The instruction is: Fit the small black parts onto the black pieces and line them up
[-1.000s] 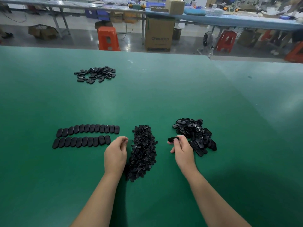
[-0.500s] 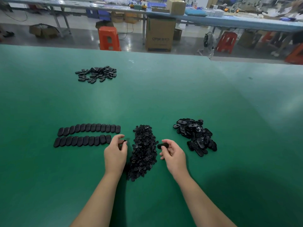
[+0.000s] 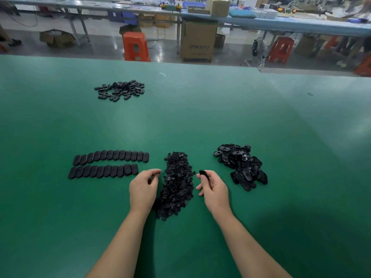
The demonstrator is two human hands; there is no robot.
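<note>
Two rows point(image 3: 108, 164) lined up at 9 o'clock; big piles remain. Right hand point(image 3: 213, 189) grasps a black piece point(image 3: 203, 174); left hand point(image 3: 143, 187) pinches something tiny, unclear

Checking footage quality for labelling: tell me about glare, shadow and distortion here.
Head view: soft glare patch on the table; dark shadow at its near right; wide-angle bending curves the far edge; black small parts merge into one mass, detail lost.

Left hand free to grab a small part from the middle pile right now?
Probably yes. The left hand sits right against the middle pile of small parts, nothing between them. Its fingertips are curled and may already pinch something small; too tiny to tell. The right hand holds a black piece on the pile's other side.
</note>
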